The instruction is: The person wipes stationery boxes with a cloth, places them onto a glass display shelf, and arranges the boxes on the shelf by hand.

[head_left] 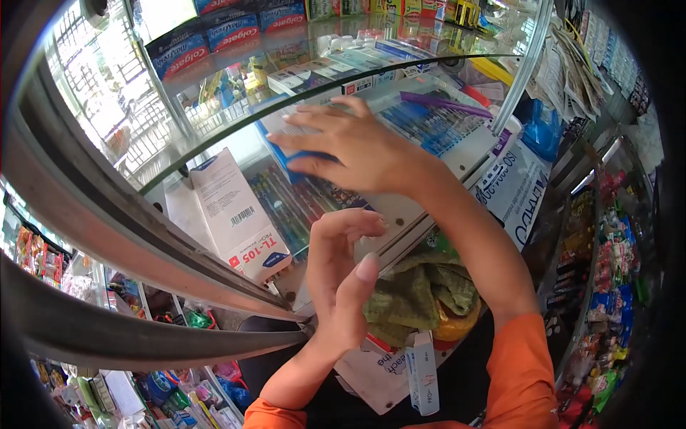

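My right hand (343, 146) reaches into the glass case, palm down with fingers spread, over a blue and white box (275, 146) beside rows of pens (286, 207). Whether its fingertips touch the box is unclear. My left hand (343, 279) is raised in front of the case, its fingers curved and the thumb apart, with nothing in it. To the left of the pens lies a white TL-105 box (243, 222). Below my hands are a green cloth (407, 300) and a small white and blue box (423, 372).
A glass shelf (321, 79) with toothpaste boxes (232, 32) spans the top. A curved metal frame (164, 343) runs along the left. Newspapers (564, 71) hang at the upper right, above a blue bag (537, 129). Packets (607, 300) line the right side.
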The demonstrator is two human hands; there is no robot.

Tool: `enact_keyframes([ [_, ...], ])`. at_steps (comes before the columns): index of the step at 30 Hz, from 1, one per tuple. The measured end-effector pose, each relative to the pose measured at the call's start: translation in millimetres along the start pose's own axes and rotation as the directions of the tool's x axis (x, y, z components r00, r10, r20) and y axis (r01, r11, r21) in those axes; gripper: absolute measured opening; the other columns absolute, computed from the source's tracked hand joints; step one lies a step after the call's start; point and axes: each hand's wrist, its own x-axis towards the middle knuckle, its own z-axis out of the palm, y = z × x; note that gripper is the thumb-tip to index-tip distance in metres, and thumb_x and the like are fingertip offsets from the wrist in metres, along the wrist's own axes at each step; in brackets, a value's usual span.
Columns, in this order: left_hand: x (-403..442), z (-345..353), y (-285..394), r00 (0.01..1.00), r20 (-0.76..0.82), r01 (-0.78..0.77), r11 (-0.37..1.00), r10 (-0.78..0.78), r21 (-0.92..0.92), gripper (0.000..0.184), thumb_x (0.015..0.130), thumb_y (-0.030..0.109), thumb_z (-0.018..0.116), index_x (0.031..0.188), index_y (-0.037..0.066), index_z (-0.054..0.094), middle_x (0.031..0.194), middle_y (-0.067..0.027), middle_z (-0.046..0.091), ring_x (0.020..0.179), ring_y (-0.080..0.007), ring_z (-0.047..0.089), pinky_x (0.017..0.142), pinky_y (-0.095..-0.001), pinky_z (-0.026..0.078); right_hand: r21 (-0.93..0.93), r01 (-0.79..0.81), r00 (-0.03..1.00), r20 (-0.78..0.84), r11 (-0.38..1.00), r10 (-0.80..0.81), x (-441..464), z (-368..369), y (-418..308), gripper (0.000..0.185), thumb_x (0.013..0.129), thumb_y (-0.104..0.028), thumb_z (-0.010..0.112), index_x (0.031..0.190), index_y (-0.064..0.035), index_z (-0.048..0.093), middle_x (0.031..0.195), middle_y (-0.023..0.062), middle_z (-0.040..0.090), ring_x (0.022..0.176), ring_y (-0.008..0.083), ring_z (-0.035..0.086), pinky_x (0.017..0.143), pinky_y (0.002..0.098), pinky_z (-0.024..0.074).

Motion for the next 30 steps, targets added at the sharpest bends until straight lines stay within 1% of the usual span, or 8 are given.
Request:
enact_keyframes([
  [4, 0.4, 2.4, -1.6, 1.000, -0.006, 0.023, 0.999, -0.022, 0.043, 0.048, 0.083, 0.026, 0.058, 0.121, -0.002, 0.050, 0.109, -0.0117, 0.055, 0.105, -0.0217, 0.055, 0.097, -0.0369, 0.041, -0.031, -0.127, 0.976, 0.175, 0.991, 0.131, 37.5, 19.5, 29.4, 0.041, 0.103, -0.043, 0.046, 0.139, -0.0255, 0.058, 0.144, 0.0104, 0.055, 0.139, 0.0257, 0.045, 0.114, 0.0602, 0.0225],
  [10, 1.9, 0.4, 3.4, 0.998, -0.017, 0.053, 0.987, -0.057, -0.154, 0.034, 0.090, 0.015, 0.055, 0.119, -0.003, 0.050, 0.109, -0.0121, 0.056, 0.105, -0.0202, 0.054, 0.099, -0.0354, 0.040, -0.284, -0.180, 0.981, 0.019, 0.942, 0.193, 50.6, 48.8, 47.2, 0.040, 0.103, -0.032, 0.047, 0.141, -0.0233, 0.057, 0.140, 0.0116, 0.056, 0.139, 0.0256, 0.042, 0.115, 0.0603, 0.0217],
  [12, 0.0, -2.1, 3.4, 0.985, -0.140, -0.122, 0.981, 0.101, -0.153, 0.032, 0.086, 0.020, 0.055, 0.112, 0.001, 0.050, 0.097, -0.0103, 0.051, 0.093, -0.0223, 0.054, 0.093, -0.0408, 0.042, -0.302, -0.156, 0.987, -0.012, 0.941, 0.160, 40.3, 28.8, 17.7, 0.043, 0.100, -0.032, 0.051, 0.141, -0.0202, 0.056, 0.140, 0.0135, 0.056, 0.138, 0.0298, 0.042, 0.115, 0.0595, 0.0222],
  [14, -5.1, -2.1, 11.9, 0.973, -0.126, -0.205, 0.976, 0.194, -0.078, 0.028, 0.089, 0.025, 0.058, 0.106, 0.003, 0.052, 0.089, -0.0094, 0.051, 0.082, -0.0226, 0.054, 0.083, -0.0420, 0.048, 0.170, -0.116, 0.993, 0.047, 0.979, 0.109, 29.2, 0.2, -19.4, 0.048, 0.096, -0.036, 0.056, 0.141, -0.0180, 0.056, 0.142, 0.0147, 0.054, 0.138, 0.0338, 0.042, 0.115, 0.0585, 0.0233],
  [16, -14.3, -4.9, 17.4, 0.951, 0.156, -0.248, 0.959, 0.268, -0.138, 0.029, 0.093, 0.029, 0.061, 0.105, 0.003, 0.054, 0.083, -0.0091, 0.052, 0.071, -0.0235, 0.056, 0.067, -0.0406, 0.051, 0.482, -0.024, 0.996, 0.082, 0.876, -0.018, 17.8, -11.6, -40.4, 0.054, 0.092, -0.043, 0.061, 0.139, -0.0176, 0.058, 0.142, 0.0167, 0.054, 0.136, 0.0351, 0.045, 0.114, 0.0562, 0.0247],
  [17, -19.0, -1.4, 15.9, 0.938, 0.163, -0.287, 0.948, 0.307, -0.136, 0.034, 0.095, 0.033, 0.063, 0.100, 0.001, 0.054, 0.079, -0.0099, 0.055, 0.060, -0.0235, 0.055, 0.052, -0.0376, 0.050, 0.481, -0.024, 0.997, 0.081, 0.877, -0.017, 9.5, -14.2, -52.6, 0.054, 0.092, -0.043, 0.061, 0.139, -0.0176, 0.058, 0.142, 0.0167, 0.054, 0.136, 0.0351, 0.045, 0.114, 0.0562, 0.0247],
  [20, -27.7, -3.3, 20.1, 0.924, 0.252, -0.237, 0.947, 0.289, -0.218, 0.024, 0.092, 0.016, 0.058, 0.103, -0.005, 0.063, 0.089, -0.0144, 0.066, 0.071, -0.0239, 0.063, 0.066, -0.0348, 0.053, 0.377, 0.094, 0.987, 0.083, 0.921, -0.135, -5.6, -24.5, -73.9, 0.052, 0.092, -0.037, 0.063, 0.141, -0.0225, 0.056, 0.147, 0.0166, 0.050, 0.133, 0.0335, 0.048, 0.115, 0.0517, 0.0243],
  [30, -25.5, 3.7, 20.8, 0.958, 0.121, -0.220, 0.938, 0.259, -0.268, 0.033, 0.090, 0.012, 0.061, 0.115, -0.007, 0.053, 0.080, -0.0134, 0.062, 0.066, -0.0176, 0.060, 0.065, -0.0312, 0.048, 0.077, 0.033, 0.995, 0.092, 0.996, -0.040, 10.7, -0.4, -36.1, 0.055, 0.093, -0.053, 0.061, 0.141, -0.0254, 0.058, 0.141, 0.0126, 0.056, 0.127, 0.0319, 0.053, 0.110, 0.0521, 0.0309],
])
